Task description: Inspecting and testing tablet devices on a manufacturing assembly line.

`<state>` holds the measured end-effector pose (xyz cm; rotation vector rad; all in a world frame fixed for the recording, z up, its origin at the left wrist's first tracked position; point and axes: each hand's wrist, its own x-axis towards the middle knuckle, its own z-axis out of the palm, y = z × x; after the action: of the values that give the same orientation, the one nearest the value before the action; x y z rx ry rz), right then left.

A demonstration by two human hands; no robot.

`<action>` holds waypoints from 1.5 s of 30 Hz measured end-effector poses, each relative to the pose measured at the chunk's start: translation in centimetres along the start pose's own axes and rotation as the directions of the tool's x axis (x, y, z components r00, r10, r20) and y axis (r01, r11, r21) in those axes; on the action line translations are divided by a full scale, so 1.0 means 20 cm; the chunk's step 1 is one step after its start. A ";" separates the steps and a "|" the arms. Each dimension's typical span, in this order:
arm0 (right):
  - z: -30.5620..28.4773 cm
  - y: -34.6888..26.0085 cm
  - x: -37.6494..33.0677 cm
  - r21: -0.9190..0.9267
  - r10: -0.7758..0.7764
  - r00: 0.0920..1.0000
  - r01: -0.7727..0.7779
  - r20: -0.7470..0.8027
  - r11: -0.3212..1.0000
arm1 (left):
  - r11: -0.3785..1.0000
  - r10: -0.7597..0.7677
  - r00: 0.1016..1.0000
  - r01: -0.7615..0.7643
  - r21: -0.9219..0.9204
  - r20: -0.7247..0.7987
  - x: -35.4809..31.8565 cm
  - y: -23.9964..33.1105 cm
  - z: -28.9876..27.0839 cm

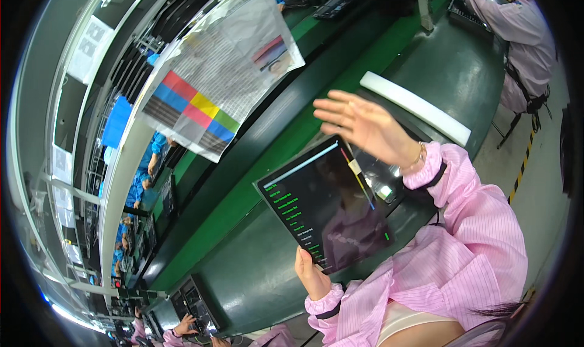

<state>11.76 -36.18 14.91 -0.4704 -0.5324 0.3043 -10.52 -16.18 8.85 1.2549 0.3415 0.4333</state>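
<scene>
A dark tablet (340,219) is held tilted up in front of me. Its screen lists short green lines, with a pale bar along the top and a thin multicoloured line at the right. My left hand (311,274) grips its lower left edge, thumb on the front; the other fingers are hidden behind it. Over the tablet's upper right corner my right hand (368,128) is raised with fingers stretched out, holding nothing. Whether it touches the tablet I cannot tell.
A printed sheet with coloured squares (207,106) hangs ahead. Right of the tablet lie a white foam strip (417,106) and a small shiny object (384,192) on the green bench (249,292). Co-workers in pink (517,42) sit at far right and lower left; others in blue work beyond.
</scene>
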 end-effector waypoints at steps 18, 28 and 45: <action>-0.73 -0.20 -0.39 -0.626 0.295 0.745 -0.664 -0.599 0.409 | 0.380 0.580 0.814 -0.297 0.876 0.024 0.22 -0.11 -0.06; -0.68 -0.21 -0.24 -0.336 0.404 0.639 -0.725 -0.654 0.602 | 0.669 0.437 0.899 -0.308 0.677 -0.022 0.11 -0.06 0.01; 0.02 -0.17 -0.30 -0.521 0.277 0.949 -0.315 -0.151 0.793 | 0.998 -0.060 0.956 0.051 0.038 0.287 0.10 -0.05 0.29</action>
<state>7.13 -41.27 14.43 -1.1228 -0.4734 0.4396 -5.87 -20.37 9.46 1.3143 0.1346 0.1928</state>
